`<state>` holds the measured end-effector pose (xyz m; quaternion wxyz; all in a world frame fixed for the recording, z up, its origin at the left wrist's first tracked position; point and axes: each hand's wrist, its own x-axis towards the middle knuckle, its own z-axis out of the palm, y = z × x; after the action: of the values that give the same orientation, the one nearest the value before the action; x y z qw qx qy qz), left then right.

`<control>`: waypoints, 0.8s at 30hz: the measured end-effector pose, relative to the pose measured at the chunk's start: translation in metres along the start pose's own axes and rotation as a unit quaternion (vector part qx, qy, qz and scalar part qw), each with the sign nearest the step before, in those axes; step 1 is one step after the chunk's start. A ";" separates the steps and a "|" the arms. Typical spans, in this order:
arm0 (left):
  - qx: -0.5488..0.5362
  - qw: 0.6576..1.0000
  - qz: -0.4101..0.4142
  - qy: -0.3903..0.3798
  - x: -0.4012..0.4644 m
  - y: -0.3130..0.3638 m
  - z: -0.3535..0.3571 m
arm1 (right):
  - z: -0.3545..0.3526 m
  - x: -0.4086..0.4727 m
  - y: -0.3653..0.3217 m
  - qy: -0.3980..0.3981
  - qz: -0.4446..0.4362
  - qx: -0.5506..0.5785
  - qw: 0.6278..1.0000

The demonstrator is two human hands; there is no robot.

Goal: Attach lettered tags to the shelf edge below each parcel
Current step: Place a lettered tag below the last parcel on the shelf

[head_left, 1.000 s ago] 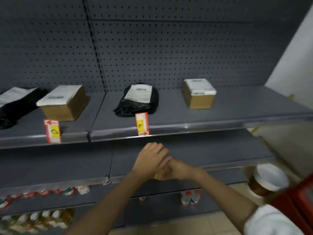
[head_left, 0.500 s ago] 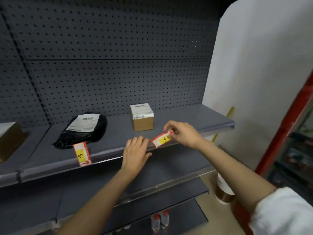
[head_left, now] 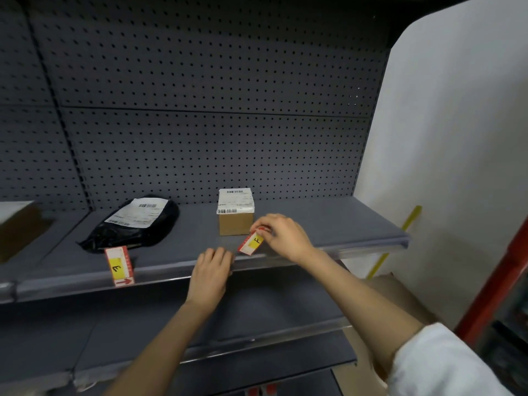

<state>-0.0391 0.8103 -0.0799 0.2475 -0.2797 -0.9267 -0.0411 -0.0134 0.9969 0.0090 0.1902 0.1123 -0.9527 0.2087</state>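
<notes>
A small cardboard box parcel (head_left: pixel 236 214) with a white label stands on the grey shelf (head_left: pixel 328 224). Just in front of it my right hand (head_left: pixel 285 235) pinches a red-and-yellow tag marked F (head_left: pixel 252 242), tilted, its lower end at the shelf edge (head_left: pixel 285 260). My left hand (head_left: pixel 213 277) rests on the shelf edge to the left of that tag, fingers curled over the rail. A black bag parcel (head_left: pixel 134 224) lies further left, with a tag marked E (head_left: pixel 119 265) fixed on the edge below it.
Part of a larger cardboard box (head_left: pixel 20 227) shows at the far left of the shelf. Pegboard backs the shelving, and lower shelves (head_left: pixel 257 332) run beneath. A white wall and a red post (head_left: pixel 494 284) stand to the right.
The view moved right and closer to the small box. My right hand carried the F tag up to the shelf edge in front of the box; my left hand settled on the rail.
</notes>
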 end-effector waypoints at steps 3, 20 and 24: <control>-0.002 1.000 0.007 -0.006 -0.006 -0.001 -0.001 | 0.011 0.005 -0.001 0.003 -0.015 -0.004 1.000; -0.019 0.972 -0.193 0.134 -0.106 -0.147 -0.100 | 0.095 0.077 -0.184 -0.071 -0.276 -0.020 0.958; 0.037 0.955 -0.271 0.112 -0.184 -0.215 -0.138 | 0.152 0.083 -0.279 -0.104 -0.357 -0.011 0.928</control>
<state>0.0373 0.5082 -0.0347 0.3398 -0.0024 -0.9347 -0.1038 -0.0547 0.6714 0.0139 0.1529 0.4645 -0.8661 0.1034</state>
